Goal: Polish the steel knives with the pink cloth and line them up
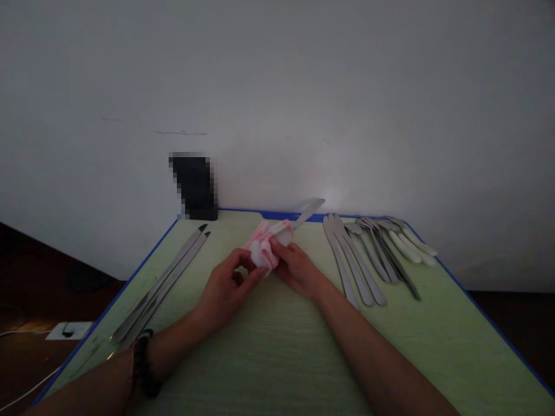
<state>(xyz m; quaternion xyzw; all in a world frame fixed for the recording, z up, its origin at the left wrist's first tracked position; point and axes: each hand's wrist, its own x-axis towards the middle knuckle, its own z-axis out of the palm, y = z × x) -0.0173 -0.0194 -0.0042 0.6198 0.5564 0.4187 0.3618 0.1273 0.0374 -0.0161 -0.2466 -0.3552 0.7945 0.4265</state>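
Note:
A table knife (309, 211) points up and to the right, its blade sticking out of a pink and white cloth (269, 241) wrapped around its lower part. My right hand (299, 268) is closed around the cloth and the knife inside it. My left hand (225, 286) pinches the near end of the same bundle, where the knife's handle is hidden. Both hands meet over the middle of the pale green table (269, 346).
Two long knives (167, 283) lie side by side on the left. On the right lies a row of knives (351, 260), spoons and forks (390, 254), some white-handled. A dark blurred object (195, 186) stands against the wall. A power strip (69, 330) sits on the floor, left.

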